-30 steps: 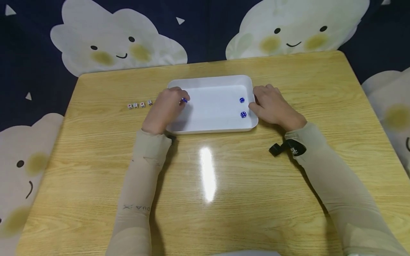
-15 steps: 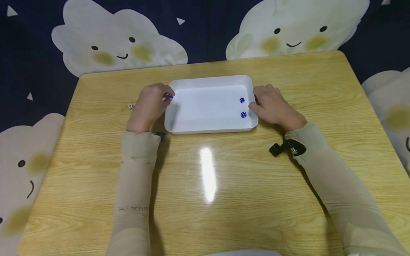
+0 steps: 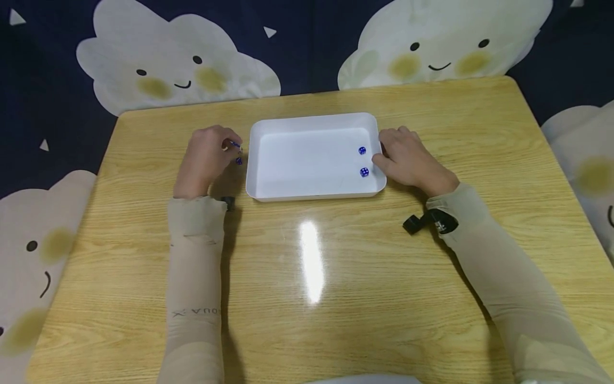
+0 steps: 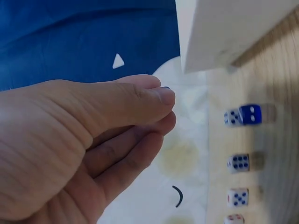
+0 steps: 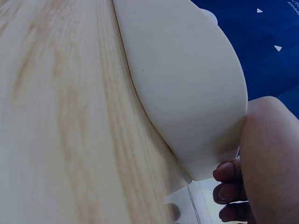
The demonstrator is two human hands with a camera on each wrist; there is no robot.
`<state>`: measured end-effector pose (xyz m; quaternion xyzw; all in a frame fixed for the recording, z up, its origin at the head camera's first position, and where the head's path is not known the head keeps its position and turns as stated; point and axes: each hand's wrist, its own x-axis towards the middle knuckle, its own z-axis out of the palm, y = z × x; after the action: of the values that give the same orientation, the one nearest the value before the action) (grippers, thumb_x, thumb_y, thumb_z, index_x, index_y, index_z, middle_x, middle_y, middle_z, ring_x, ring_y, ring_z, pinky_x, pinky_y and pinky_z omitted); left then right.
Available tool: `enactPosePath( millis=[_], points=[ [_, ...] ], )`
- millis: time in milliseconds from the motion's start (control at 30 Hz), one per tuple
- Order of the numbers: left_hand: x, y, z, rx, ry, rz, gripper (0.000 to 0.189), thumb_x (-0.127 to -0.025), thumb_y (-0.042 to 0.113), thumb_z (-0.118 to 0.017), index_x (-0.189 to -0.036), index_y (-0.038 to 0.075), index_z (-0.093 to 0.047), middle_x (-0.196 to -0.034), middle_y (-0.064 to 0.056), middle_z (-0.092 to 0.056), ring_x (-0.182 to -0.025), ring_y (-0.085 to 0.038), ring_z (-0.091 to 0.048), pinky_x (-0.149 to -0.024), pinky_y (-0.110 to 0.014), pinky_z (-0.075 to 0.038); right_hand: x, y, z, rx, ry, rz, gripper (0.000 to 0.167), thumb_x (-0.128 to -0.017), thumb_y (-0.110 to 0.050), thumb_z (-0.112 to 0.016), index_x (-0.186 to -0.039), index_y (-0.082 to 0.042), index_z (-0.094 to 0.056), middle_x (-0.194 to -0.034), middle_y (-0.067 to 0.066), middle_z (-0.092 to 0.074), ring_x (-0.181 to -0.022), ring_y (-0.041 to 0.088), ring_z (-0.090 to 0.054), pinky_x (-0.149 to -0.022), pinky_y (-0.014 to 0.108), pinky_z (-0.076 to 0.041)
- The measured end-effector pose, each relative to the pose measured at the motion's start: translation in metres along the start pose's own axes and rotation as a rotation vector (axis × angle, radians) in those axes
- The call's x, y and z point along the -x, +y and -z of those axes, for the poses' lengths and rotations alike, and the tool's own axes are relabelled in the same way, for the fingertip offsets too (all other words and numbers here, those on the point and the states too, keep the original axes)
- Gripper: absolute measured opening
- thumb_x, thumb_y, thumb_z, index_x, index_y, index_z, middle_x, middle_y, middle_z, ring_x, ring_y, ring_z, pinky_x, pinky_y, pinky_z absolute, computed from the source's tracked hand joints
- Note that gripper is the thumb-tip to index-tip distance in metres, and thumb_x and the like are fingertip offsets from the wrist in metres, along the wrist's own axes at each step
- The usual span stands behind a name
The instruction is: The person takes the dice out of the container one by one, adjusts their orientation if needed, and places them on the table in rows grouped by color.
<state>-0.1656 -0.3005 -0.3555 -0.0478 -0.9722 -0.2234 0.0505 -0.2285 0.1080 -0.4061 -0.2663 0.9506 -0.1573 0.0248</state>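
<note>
My left hand (image 3: 203, 160) is just left of the white tray (image 3: 307, 194), thumb and index finger pinching a blue die (image 3: 235, 144). In the left wrist view only a sliver of that die shows behind the thumb tip. Another blue die (image 4: 251, 114) lies on the table against a white die (image 4: 231, 117). A row of white dice (image 4: 239, 163) continues from there, hidden under the left hand in the head view. My right hand (image 3: 413, 162) grips the tray's right end, thumb at the rim. Inside the tray, near that end, lie two blue dice (image 3: 364, 172).
The wooden table (image 3: 307, 330) carries everything. Behind it hangs a dark blue cloth (image 3: 307, 48) with smiling clouds. A black wrist camera (image 3: 413, 224) sticks out from the right sleeve. At the bottom edge a white object (image 3: 364, 380) is partly visible.
The left hand has come out of the tray's left end with the pinched blue die and moved left over the row of white dice. The right hand and tray have stayed put.
</note>
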Motion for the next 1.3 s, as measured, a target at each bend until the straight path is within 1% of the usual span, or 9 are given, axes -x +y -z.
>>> enactPosePath(
  millis=[167,333,467,567,633,800,933,1133,1300],
  points=[
    [0.001,-0.005,0.001,-0.008,-0.016,0.047,0.016,-0.097,0.001,-0.066,-0.109,-0.002,-0.076,-0.113,-0.022,-0.075,-0.1,-0.035,-0.068,-0.09,-0.049,-0.056,0.0,0.001,-0.001,0.0,0.001,0.0,0.024,-0.097,-0.029,-0.043,-0.091,-0.007,-0.05,-0.088,0.012,-0.053,-0.085,0.031,-0.041,-0.075,0.038,-0.028],
    [0.001,-0.009,-0.001,-0.004,-0.028,0.054,0.015,-0.097,0.002,-0.068,-0.108,-0.001,-0.078,-0.11,-0.022,-0.075,-0.097,-0.034,-0.066,-0.087,-0.048,-0.054,0.0,0.001,-0.001,-0.001,0.001,0.0,0.023,-0.097,-0.028,-0.043,-0.091,-0.007,-0.05,-0.088,0.012,-0.053,-0.085,0.031,-0.041,-0.075,0.038,-0.028],
    [0.002,-0.015,-0.004,0.0,-0.026,0.044,0.013,-0.096,0.004,-0.07,-0.106,-0.001,-0.078,-0.108,-0.022,-0.075,-0.095,-0.033,-0.065,-0.086,-0.048,-0.053,0.001,0.001,-0.001,-0.005,0.002,0.0,0.024,-0.097,-0.029,-0.044,-0.091,-0.007,-0.05,-0.088,0.012,-0.053,-0.085,0.031,-0.041,-0.075,0.038,-0.028],
    [0.001,-0.02,-0.006,-0.009,-0.027,0.042,0.013,-0.096,0.003,-0.069,-0.104,-0.001,-0.078,-0.107,-0.022,-0.076,-0.093,-0.033,-0.065,-0.085,-0.047,-0.054,0.0,0.001,-0.001,-0.007,0.007,0.002,0.023,-0.097,-0.028,-0.044,-0.09,-0.007,-0.05,-0.087,0.012,-0.053,-0.085,0.031,-0.041,-0.075,0.037,-0.028],
    [0.002,-0.022,-0.008,-0.012,-0.039,0.056,0.014,-0.096,0.002,-0.067,-0.104,0.0,-0.079,-0.107,-0.021,-0.076,-0.092,-0.032,-0.064,-0.084,-0.045,-0.053,0.0,0.001,-0.001,-0.007,0.012,0.005,0.023,-0.097,-0.028,-0.044,-0.089,-0.007,-0.05,-0.086,0.012,-0.053,-0.084,0.031,-0.041,-0.074,0.037,-0.028],
    [0.002,-0.027,-0.01,-0.004,-0.091,0.104,0.016,-0.097,0.0,-0.063,-0.103,0.001,-0.079,-0.11,-0.019,-0.076,-0.092,-0.029,-0.061,-0.083,-0.042,-0.051,0.0,0.003,-0.002,-0.002,0.015,0.004,0.024,-0.097,-0.029,-0.044,-0.089,-0.007,-0.05,-0.086,0.012,-0.052,-0.083,0.031,-0.041,-0.074,0.037,-0.027],
    [0.003,-0.029,-0.012,-0.003,-0.114,0.111,0.016,-0.098,0.001,-0.063,-0.103,0.001,-0.079,-0.111,-0.02,-0.076,-0.095,-0.03,-0.064,-0.085,-0.045,-0.054,-0.001,0.003,-0.002,0.003,0.014,0.005,0.024,-0.097,-0.029,-0.044,-0.089,-0.007,-0.05,-0.086,0.012,-0.052,-0.083,0.031,-0.041,-0.074,0.037,-0.027],
    [0.003,-0.03,-0.011,-0.015,-0.143,0.09,0.014,-0.096,0.002,-0.067,-0.102,0.0,-0.079,-0.109,-0.022,-0.077,-0.098,-0.034,-0.07,-0.087,-0.048,-0.056,-0.001,0.001,-0.001,0.003,0.015,0.004,0.023,-0.096,-0.028,-0.045,-0.09,-0.007,-0.05,-0.086,0.012,-0.052,-0.084,0.031,-0.041,-0.074,0.037,-0.028],
    [0.002,-0.03,-0.011,-0.02,-0.17,0.114,0.014,-0.096,0.002,-0.066,-0.103,0.0,-0.078,-0.11,-0.022,-0.076,-0.099,-0.035,-0.068,-0.089,-0.049,-0.056,0.0,0.001,-0.001,0.0,0.018,0.009,0.023,-0.096,-0.028,-0.045,-0.089,-0.007,-0.05,-0.086,0.012,-0.053,-0.083,0.031,-0.041,-0.073,0.037,-0.028]
  ],
)
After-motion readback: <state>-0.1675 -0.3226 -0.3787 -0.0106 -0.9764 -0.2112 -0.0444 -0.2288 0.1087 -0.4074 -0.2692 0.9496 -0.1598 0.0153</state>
